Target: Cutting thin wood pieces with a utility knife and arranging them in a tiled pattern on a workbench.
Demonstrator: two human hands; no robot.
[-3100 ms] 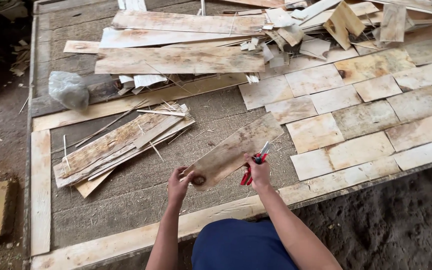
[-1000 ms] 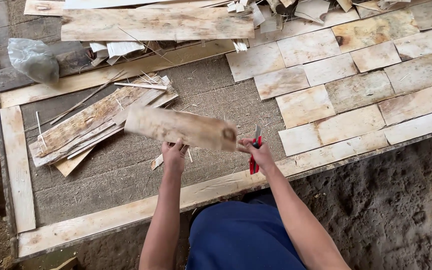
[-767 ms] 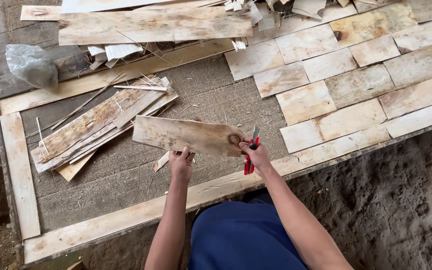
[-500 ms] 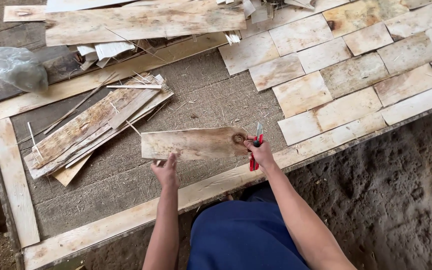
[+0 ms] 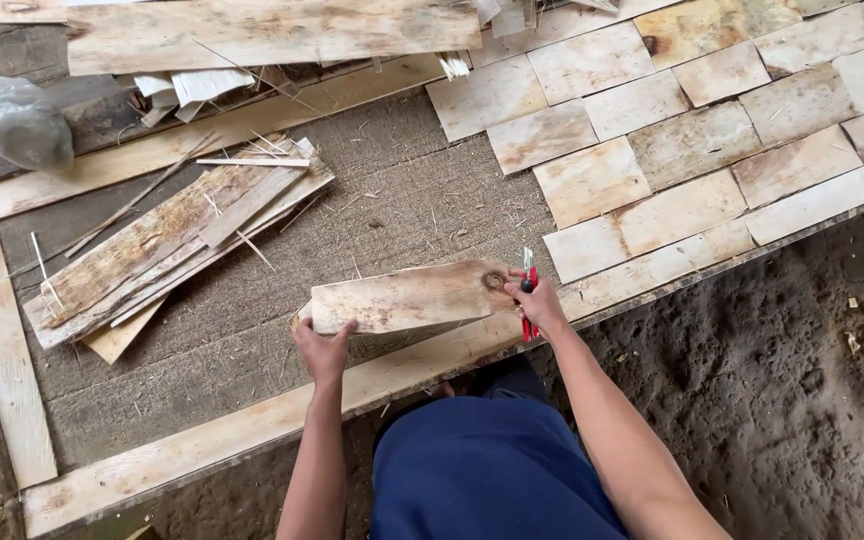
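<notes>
— Where's the board?

— The wood board [image 5: 407, 297] lies across in front of the person, long axis left to right, over the brown mat [image 5: 252, 330]. Left hand [image 5: 322, 347] grips its near left end.

— And the other?

— Right hand [image 5: 537, 305] pinches the knotted right end, fingers also closed round a red cutter [image 5: 528, 290]. Both hands equally close, one per end.

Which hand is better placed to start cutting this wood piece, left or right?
Right, most likely. The right hand already grips the red cutter at the knotted end of the wood piece, while the left hand supports the opposite end and carries no tool.
</notes>
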